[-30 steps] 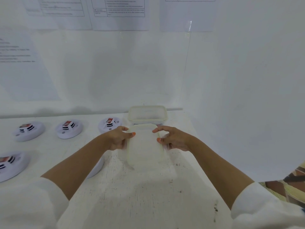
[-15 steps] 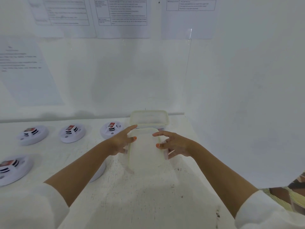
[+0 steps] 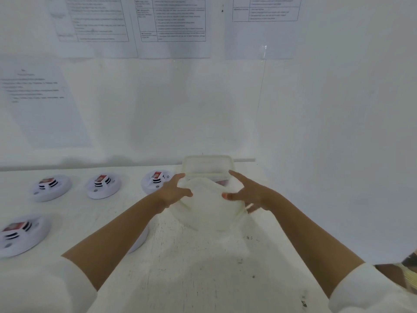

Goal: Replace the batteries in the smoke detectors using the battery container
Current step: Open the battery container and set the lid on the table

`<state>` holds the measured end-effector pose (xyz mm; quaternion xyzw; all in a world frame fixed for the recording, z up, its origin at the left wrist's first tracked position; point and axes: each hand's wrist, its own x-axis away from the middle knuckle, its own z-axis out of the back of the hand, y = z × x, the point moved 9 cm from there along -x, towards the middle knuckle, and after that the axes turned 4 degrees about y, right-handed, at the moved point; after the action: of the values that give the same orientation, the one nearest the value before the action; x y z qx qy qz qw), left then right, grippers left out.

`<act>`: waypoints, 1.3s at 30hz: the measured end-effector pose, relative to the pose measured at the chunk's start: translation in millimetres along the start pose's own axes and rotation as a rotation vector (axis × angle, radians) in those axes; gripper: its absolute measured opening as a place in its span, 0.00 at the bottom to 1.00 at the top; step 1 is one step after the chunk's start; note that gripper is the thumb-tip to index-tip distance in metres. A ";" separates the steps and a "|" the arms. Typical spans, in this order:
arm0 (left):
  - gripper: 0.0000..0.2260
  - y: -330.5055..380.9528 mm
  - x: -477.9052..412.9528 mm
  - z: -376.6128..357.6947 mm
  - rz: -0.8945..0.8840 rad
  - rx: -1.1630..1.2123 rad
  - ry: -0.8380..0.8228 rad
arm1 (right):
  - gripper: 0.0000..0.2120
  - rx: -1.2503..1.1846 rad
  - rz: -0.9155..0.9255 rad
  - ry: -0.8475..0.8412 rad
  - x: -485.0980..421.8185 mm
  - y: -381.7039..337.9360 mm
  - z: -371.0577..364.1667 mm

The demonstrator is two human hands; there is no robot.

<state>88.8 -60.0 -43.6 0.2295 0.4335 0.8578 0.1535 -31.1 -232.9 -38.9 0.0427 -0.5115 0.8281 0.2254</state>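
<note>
My left hand [image 3: 174,192] and my right hand [image 3: 250,194] grip a translucent plastic container [image 3: 209,208] by its two sides, fingers spread, just above the white table [image 3: 191,267]. It is tilted and blurred; I cannot tell whether it is a box or a lid. Right behind it stands a second translucent container [image 3: 207,164] with something reddish inside. White round smoke detectors lie face up on the left: three in a back row [image 3: 52,187] [image 3: 102,185] [image 3: 155,180] and one nearer [image 3: 21,233]. Another detector [image 3: 140,241] is mostly hidden under my left forearm.
A white wall with taped printed sheets [image 3: 171,19] rises behind the table. A white panel [image 3: 338,154] closes off the right side, close to my right arm. The table surface is scuffed and marked near the front.
The container in my hands went from lying flat to raised and turned at an angle. My fingers have spread wider along its sides.
</note>
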 end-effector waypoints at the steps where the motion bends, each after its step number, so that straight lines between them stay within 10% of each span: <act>1: 0.29 0.0 -1.4 -2.9 -0.003 0.078 -0.026 | 0.44 0.008 -0.058 -0.119 5.0 5.2 -5.9; 6: 0.21 -2.5 -5.7 -5.2 -0.030 0.195 -0.133 | 0.44 -0.014 -0.027 -0.186 8.0 6.4 -6.9; 16: 0.26 -12.1 3.9 -7.2 -0.071 0.168 -0.398 | 0.06 -0.215 0.100 0.095 -16.9 7.5 16.5; 39: 0.14 -5.3 -10.4 17.6 -0.143 0.143 -0.099 | 0.17 -0.352 0.059 0.125 -9.9 3.8 18.0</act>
<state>107.2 -49.9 -41.5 0.2506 0.5006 0.7991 0.2190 -26.7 -253.2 -36.5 -0.0641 -0.6345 0.7331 0.2363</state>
